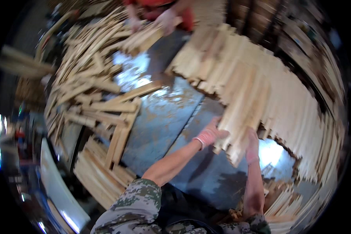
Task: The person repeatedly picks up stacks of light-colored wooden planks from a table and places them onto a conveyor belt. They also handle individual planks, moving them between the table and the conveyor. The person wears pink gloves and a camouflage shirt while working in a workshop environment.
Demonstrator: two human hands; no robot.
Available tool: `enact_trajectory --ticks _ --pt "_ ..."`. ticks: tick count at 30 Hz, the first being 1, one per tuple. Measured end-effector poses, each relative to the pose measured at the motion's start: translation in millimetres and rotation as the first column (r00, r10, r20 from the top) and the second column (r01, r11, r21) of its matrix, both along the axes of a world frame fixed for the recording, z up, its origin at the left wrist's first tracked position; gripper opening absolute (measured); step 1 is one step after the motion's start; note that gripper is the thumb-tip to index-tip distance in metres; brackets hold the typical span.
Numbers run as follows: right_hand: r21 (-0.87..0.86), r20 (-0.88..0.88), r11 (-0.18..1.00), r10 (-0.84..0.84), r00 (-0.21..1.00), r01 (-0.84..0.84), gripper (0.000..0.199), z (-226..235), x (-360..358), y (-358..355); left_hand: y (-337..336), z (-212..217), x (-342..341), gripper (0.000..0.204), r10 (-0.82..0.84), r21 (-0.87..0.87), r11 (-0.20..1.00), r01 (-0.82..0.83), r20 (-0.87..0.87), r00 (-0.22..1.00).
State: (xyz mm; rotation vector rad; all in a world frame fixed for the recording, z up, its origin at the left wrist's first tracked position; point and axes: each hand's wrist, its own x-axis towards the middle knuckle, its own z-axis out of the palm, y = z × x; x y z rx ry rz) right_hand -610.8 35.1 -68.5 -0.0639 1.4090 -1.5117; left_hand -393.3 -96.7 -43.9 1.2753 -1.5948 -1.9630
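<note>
A bundle of pale wooden slats [243, 105] lies between my two hands, its near ends jutting unevenly toward me. My left hand [211, 133], in a pinkish glove, presses the bundle's left side, thumb toward the near ends. On the opposite side my right hand [252, 146], gloved the same way, is against the slats, its fingers partly hidden. The bundle's far end overlaps a long row of similar slats [288, 97] laid side by side on the metal table [156, 121].
Across the table another person's gloved hands [165, 21] hold a stack of slats [144, 37]. A loose heap of strips [89, 74] covers the table's left. More slats [101, 167] are stacked at the near left, and short pieces [282, 201] lie by my right forearm.
</note>
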Motion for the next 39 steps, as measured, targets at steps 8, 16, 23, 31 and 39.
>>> enact_trajectory --ticks 8,16,23,31,39 --pt "0.007 -0.088 0.984 0.176 0.980 -0.176 0.079 34.4 89.5 80.6 101.1 36.4 95.5 0.132 0.019 0.022 1.000 -0.017 -0.091 0.996" --pt "-0.022 -0.206 0.924 0.370 0.906 -0.382 0.081 98.4 234.2 103.6 168.7 133.0 263.2 0.128 0.154 0.052 0.987 -0.155 0.018 0.988" --pt "-0.102 -0.187 0.717 0.667 0.721 -0.690 0.070 172.3 444.6 88.9 261.2 147.9 447.7 0.127 0.561 -0.026 0.826 -0.563 -0.066 0.825" --pt "-0.159 -0.073 0.266 0.957 0.280 -0.951 0.066 161.0 686.1 115.8 400.9 138.6 632.9 0.127 0.921 -0.081 0.349 -0.934 -0.152 0.358" --pt "-0.213 0.166 0.041 0.986 0.005 -0.976 0.069 140.0 849.8 177.6 499.7 134.4 743.1 0.121 0.975 -0.111 0.069 -0.991 -0.204 0.091"
